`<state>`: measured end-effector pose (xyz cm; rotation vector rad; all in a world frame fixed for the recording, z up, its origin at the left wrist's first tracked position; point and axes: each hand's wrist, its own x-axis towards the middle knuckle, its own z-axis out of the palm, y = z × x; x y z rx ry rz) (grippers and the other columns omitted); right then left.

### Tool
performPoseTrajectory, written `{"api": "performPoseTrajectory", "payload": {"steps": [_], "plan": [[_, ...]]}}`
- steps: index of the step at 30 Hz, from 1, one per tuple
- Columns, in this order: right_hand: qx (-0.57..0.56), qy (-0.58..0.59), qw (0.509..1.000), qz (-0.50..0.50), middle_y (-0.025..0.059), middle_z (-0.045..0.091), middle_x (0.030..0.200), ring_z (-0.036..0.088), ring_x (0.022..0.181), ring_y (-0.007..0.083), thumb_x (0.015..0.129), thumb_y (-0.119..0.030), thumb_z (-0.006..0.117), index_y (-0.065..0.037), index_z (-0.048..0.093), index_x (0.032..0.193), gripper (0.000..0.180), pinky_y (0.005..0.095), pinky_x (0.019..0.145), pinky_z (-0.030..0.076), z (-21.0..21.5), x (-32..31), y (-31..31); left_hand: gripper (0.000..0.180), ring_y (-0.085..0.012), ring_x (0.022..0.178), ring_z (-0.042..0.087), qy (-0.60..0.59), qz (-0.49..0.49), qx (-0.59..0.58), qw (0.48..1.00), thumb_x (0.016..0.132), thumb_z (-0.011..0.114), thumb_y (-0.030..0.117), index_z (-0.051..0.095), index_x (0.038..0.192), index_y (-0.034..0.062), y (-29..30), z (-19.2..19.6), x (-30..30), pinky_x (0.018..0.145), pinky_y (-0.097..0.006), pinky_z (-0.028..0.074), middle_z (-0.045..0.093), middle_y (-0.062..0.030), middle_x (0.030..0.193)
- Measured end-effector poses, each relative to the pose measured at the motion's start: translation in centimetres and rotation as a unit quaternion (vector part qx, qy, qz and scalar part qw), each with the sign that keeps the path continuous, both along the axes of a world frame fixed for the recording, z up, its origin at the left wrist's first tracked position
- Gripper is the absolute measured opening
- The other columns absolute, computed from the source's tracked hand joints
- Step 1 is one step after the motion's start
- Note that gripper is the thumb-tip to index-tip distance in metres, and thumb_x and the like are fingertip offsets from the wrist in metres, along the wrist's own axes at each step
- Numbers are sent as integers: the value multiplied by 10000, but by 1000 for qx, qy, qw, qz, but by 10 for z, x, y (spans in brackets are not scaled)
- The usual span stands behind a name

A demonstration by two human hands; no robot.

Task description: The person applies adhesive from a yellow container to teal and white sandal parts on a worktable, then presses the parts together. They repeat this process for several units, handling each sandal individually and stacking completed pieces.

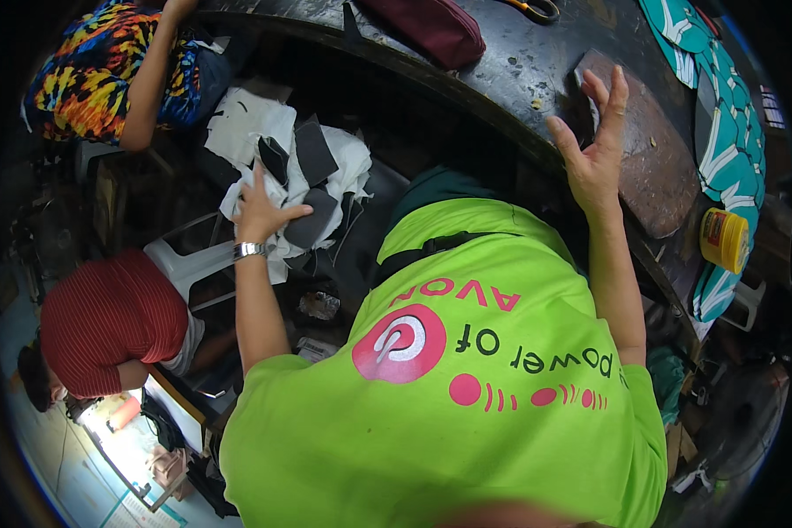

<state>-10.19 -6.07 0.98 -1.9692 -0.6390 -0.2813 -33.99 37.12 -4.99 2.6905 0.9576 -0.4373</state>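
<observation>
My left hand (262, 211) rests on a heap of white cloth-like scraps (248, 128) and dark flat cut pieces (314, 151), left of my lap. Its thumb stretches out to the right and the fingers reach up into the heap, some partly hidden among the scraps. A dark grey rounded piece (311, 218) lies beside the thumb. At the dark table's near edge, my right hand (597, 150) is raised with its fingers apart and nothing in it. Behind it lies a worn brown slab (656, 163).
On the table (510, 62) lie a maroon pouch (436, 31), scissors (539, 9), teal-and-white cut pieces (730, 132) and a yellow jar (724, 240). One person in a multicoloured shirt (106, 66) and another in red stripes (114, 321) are at left, near a white plastic chair (189, 260).
</observation>
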Motion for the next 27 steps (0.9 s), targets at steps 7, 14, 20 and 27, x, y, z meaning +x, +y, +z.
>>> {"api": "performPoseTrajectory", "payload": {"steps": [7,14,20,27], "plan": [[-63,-38,997,-20,214,500,1430,499,1326,310,831,-230,804,-199,172,1605,999,433,1128,378,0,-2,0,735,-403,1028,670,-137,61,-45,988,577,884,409,682,1113,-51,15,-60,-25,913,-425,518,705,-261,1080],[46,1,996,73,208,451,1477,460,1361,315,795,-190,841,-127,218,1589,1011,411,1148,350,20,-17,12,386,-201,883,669,-242,177,-450,841,737,763,218,725,1070,25,104,-13,-80,835,-351,520,710,-67,1001],[58,91,947,301,134,216,1618,285,1463,290,701,-338,917,-107,69,1610,1264,469,1161,283,61,-44,51,476,-278,1020,677,-238,148,-448,849,767,776,267,693,1168,23,118,35,-52,918,-379,517,688,-135,1149],[265,120,939,184,203,415,1413,387,1354,317,682,-227,886,23,250,1497,1064,391,1157,293,130,-37,33,497,-300,1074,659,-201,-158,-465,847,785,773,290,683,1196,25,-16,108,134,946,-382,504,667,-159,1200]]}}
